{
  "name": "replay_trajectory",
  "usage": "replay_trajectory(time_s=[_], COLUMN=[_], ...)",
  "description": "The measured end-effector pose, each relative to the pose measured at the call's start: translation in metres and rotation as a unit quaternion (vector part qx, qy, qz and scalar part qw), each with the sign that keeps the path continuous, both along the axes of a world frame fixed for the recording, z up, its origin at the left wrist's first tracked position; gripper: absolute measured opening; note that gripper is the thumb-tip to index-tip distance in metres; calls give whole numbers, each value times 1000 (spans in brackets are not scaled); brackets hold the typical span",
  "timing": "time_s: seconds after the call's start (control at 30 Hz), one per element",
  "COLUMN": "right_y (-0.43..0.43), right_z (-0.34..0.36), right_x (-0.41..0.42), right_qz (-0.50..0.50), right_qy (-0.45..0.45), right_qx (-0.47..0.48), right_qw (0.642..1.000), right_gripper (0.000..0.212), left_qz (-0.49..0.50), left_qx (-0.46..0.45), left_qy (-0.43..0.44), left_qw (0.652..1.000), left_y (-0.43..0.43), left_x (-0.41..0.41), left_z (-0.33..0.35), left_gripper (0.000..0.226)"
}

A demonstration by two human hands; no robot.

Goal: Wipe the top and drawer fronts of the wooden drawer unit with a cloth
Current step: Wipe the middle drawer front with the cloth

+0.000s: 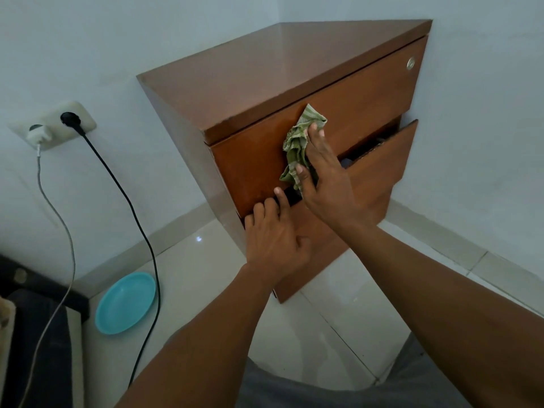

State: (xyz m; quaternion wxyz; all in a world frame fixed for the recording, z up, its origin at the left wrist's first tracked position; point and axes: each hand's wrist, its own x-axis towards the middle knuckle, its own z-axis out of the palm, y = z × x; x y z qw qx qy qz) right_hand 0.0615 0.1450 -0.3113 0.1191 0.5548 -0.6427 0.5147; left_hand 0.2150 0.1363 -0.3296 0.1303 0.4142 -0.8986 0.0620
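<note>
Wooden drawer unit (265, 75) in a white wall corner, right hand (326, 184) pressing a green cloth (297, 142) flat against the top drawer front (368, 95), left hand (273, 240) touching that front's lower edge, second drawer (379, 169) ajar, turquoise plate (125, 303) on the floor (206, 275), two plugs in a wall socket (53, 125).

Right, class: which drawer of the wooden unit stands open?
The second drawer, below the top drawer with the lock: its front juts out, showing a dark gap, while the top one sits flush.
</note>
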Motion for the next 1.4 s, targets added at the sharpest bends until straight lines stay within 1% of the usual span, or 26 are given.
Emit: replay_trajectory(time_s=[0.2,0.37,0.47,0.57,0.63,0.7,0.77,0.87,0.93,1.0,1.1,1.17,1.3,1.4], right_y=[1,2,6,13,24,40,56,70,71,72,71,67,58,59], right_z=[-1,3,11,23,26,21,8,-22,-42,-53,-50,-49,-58,-67], right_x=[-3,-2,-1,-5,-9,-8,5,42,60,66,59,51,20,-14], right_qz=[-2,-20,-2,3,-4,-11,-1,54,78,58,-14,-16,2,-28], right_qy=[2,2,-48,-67,-66,-70,-51,12,63,119,180,189,165,159], right_qx=[-6,-6,0,-24,-22,-12,9,56,92,93,77,81,93,89], right_qw=[1000,1000,999,997,998,997,999,997,991,987,981,979,982,983], right_gripper=[56,61,68,60,55,51,48,43,40,37,37,38,40,41], left_qz=[-15,-38,-88,-120,-146,-163,-152,-123,-114,-113,-114,-111,-115,-125], left_qx=[21,5,-56,-147,-208,-250,-271,-290,-290,-288,-287,-286,-275,-246], left_qy=[40,56,40,26,9,-7,-27,-65,-66,-67,-68,-70,-58,-50], left_qw=[999,998,994,981,967,954,950,947,948,949,949,949,953,960], left_y=[27,28,11,-14,-26,-34,-42,-50,-50,-49,-50,-51,-47,-43], left_x=[2,1,10,25,31,32,31,28,23,18,15,15,1,-29], left_z=[-7,-5,11,40,59,72,81,80,72,62,56,55,55,54], left_gripper=[102,91,86,83,81,79,79,79,77,74,70,70,71,76])
